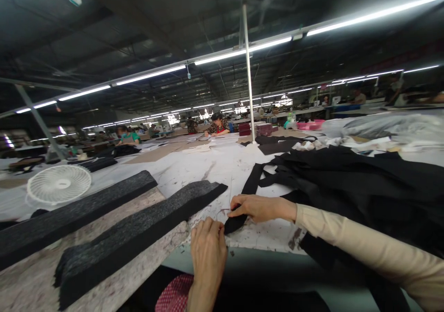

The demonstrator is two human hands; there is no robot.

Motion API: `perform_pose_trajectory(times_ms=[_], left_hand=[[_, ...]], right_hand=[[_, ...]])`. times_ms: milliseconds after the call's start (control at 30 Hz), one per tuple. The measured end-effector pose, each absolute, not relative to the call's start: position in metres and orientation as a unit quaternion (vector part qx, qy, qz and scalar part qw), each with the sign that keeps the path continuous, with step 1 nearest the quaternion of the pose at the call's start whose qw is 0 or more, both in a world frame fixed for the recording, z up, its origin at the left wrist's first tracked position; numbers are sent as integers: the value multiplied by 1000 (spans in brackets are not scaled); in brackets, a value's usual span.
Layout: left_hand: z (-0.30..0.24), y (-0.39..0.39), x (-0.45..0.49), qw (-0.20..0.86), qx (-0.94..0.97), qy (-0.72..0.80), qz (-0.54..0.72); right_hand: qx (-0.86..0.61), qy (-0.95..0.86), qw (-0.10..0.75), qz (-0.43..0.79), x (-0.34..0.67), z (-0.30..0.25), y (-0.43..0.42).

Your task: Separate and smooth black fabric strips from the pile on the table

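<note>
A narrow black fabric strip point(252, 180) lies on the white tabletop and runs toward the table's front edge. My right hand point(258, 207) is closed on the strip near its front end, thumb and fingers pinching it. Beside it, my left hand point(208, 247) has its fingers bent together at the strip's tip, by the table edge; its fingertips are partly hidden. To the left lie long folded pieces, a grey-and-black fabric piece point(138, 226) and another speckled fabric piece point(79, 212) behind it.
A large heap of black fabric point(347, 182) covers the right side and hangs over the front edge. A white fan point(59, 184) is at the left. A white pole point(249, 71) rises from the table. A person point(218, 126) works farther back, near dark red stacks point(264, 130).
</note>
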State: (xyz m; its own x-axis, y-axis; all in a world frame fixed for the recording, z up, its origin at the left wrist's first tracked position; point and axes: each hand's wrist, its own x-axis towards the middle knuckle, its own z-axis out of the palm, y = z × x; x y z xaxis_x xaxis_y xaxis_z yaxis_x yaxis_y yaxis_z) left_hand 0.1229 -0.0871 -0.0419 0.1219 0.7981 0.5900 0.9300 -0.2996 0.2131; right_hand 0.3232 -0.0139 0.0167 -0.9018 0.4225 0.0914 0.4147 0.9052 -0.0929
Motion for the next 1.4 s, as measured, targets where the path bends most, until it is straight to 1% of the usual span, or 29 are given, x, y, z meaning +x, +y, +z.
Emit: perform_pose_trajectory(times_ms=[67, 167, 300, 367, 633, 800, 900, 967, 1100, 1200, 1267, 1400], left_hand=[[-37, -89, 123, 109, -749, -583, -295], [-31, -92, 119, 97, -763, -575, -280], [-31, -91, 102, -44, -737, -558, -380], [-33, -90, 96, -77, -722, -555, -406], [-29, -92, 117, -11, -724, -587, -363], [-29, -93, 112, 82, -777, -542, -309], [-29, -96, 97, 84, -818, -499, -274], [-29, -98, 88, 58, -824, -488, -282], [-33, -100, 84, -9, -783, -512, -352], [-37, -100, 95, -86, -761, -514, -385], [-39, -101, 103, -128, -721, -526, -433], [-44, -104, 112, -214, -633, -537, -515]], right_hand=[[-219, -973, 45, 56, 322, 19, -17], [-212, -976, 37, 44, 321, 21, -22], [-210, -976, 38, 36, 320, 20, -23], [-210, -976, 37, 37, 319, 20, -23], [-206, -977, 40, 38, 319, 20, -24], [-197, -979, 41, 3, 319, 19, -23], [-190, -980, 25, -42, 316, 18, -26], [-188, -979, 20, -77, 314, 18, -28], [-197, -974, 28, -111, 310, 18, -33], [-191, -976, 53, -84, 308, 19, -39], [-184, -979, 76, -51, 305, 21, -44], [-192, -971, 141, 9, 295, 24, -56]])
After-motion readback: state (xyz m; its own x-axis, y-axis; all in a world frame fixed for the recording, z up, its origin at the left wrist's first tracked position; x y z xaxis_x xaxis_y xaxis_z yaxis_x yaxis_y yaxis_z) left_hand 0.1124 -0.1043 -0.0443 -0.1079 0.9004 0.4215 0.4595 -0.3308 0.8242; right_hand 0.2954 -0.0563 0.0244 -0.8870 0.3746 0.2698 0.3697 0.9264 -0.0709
